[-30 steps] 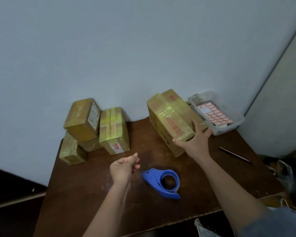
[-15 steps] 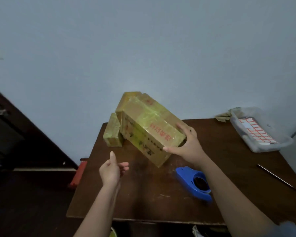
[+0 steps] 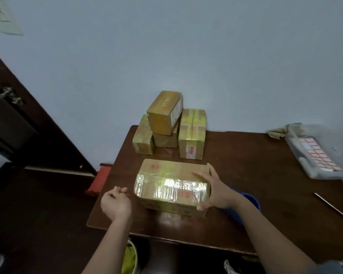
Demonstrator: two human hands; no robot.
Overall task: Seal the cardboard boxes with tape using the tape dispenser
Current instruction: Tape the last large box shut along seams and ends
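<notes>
On a dark wooden table (image 3: 246, 159), near its front left edge: a large taped cardboard box (image 3: 172, 184), lying flat, long side across the view, glossy tape glinting over its near top edge, red print on top. Right hand (image 3: 216, 191) clamped on the box's right end, fingers spread over the top, thumb curled under the near lower corner. Left hand (image 3: 116, 203) just off the box's left end, apart from it, fingers loosely curled, holding nothing. Behind the right wrist, mostly hidden: a blue tape dispenser (image 3: 249, 202) resting on the table. At the back against the pale wall (image 3: 166, 46): a cluster of smaller taped boxes (image 3: 166, 125), one stacked tilted on another, two more flanking. Far right: a clear plastic tray (image 3: 315, 155) with a sheet of red-bordered labels inside. Near the right edge: a thin metal rod (image 3: 333, 207) lying diagonally.
</notes>
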